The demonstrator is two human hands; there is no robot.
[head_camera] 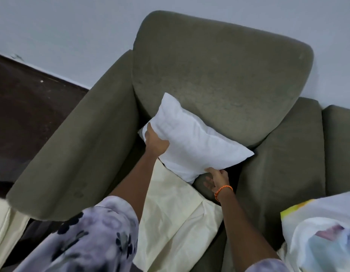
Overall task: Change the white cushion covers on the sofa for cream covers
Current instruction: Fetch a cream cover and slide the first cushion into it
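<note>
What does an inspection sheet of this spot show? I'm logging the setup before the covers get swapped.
Surface: olive armchair; its seat is mostly covered.
Job's things: white cushion leans on the backrest; cream cover lies spread on the seat, partly under the cushion.
Clutter: plastic bag at the right, contents unclear.
Grips: left hand holds the cushion's left edge; right hand touches its lower corner with the fingertips, an orange bracelet on the wrist.
Cables: nothing seen.
Surroundings: pale wall behind, dark floor at the left, a second olive seat at the right.
</note>
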